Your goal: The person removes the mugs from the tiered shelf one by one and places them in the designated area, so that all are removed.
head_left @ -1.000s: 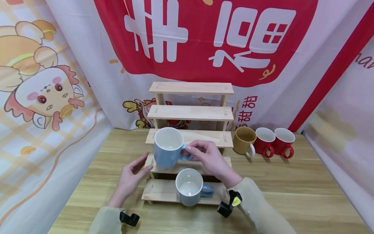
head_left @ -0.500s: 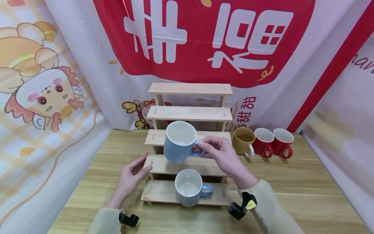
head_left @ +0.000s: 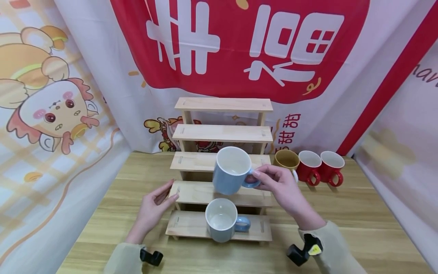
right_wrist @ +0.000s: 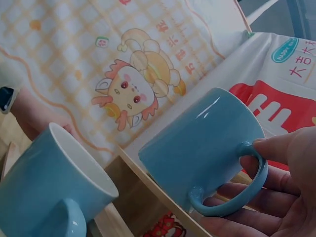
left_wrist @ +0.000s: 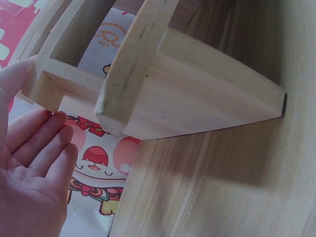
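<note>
A light blue mug (head_left: 230,175) with a white inside hangs upright over the second-lowest shelf (head_left: 202,193) of a wooden tiered rack. My right hand (head_left: 282,188) pinches its handle from the right; in the right wrist view the thumb lies on top of the handle (right_wrist: 232,200), with fingers behind and below. A second blue mug (head_left: 221,224) stands on the lowest shelf (head_left: 186,222), handle to the right. At the rack's left side, my left hand (head_left: 152,209) touches the end of the second-lowest shelf with extended fingers. The left wrist view shows fingertips (left_wrist: 58,116) against the wood.
A brown mug (head_left: 286,159) and two red mugs (head_left: 309,167) stand in a row right of the rack. Higher shelves (head_left: 222,133) rise behind the held mug. Printed cloth (head_left: 109,76) hangs behind and at both sides of the table (head_left: 113,205).
The held blue mug has moved rightward with my right hand, rising slightly and then coming down again. My left hand and the mug on the lowest shelf have stayed in place.
</note>
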Demonstrator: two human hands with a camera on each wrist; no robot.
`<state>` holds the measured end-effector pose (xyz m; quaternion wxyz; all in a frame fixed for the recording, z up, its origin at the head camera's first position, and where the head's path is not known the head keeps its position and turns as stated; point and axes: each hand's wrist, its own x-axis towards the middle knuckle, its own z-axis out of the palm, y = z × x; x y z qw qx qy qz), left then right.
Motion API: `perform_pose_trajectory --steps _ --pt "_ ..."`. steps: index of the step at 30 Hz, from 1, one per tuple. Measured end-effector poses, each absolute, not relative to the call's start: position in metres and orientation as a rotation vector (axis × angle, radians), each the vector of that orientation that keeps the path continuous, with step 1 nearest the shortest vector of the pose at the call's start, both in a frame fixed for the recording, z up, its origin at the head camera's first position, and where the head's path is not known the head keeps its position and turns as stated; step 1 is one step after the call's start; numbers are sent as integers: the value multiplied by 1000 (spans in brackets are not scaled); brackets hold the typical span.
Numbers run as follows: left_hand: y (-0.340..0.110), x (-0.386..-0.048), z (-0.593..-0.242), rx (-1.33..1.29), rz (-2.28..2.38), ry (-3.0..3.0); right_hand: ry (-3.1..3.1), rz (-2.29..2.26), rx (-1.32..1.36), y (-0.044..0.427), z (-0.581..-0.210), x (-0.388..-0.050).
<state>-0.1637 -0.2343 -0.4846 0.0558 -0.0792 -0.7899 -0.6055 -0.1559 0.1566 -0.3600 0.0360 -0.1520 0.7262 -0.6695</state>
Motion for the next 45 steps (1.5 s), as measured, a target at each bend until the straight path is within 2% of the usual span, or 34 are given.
perform_pose_trajectory --steps 19,28,45 --pt "-233 -163 -486 -219 -1847 -2398 2438 -2029 -221 234 -363 -121" --pt "-234 -161 -485 -191 -1839 -2418 2395 -2220 -166 276 -372 -103" --pt "-234 -164 -483 -217 -1823 -2418 2267 -2423 69 327 -411 -109"
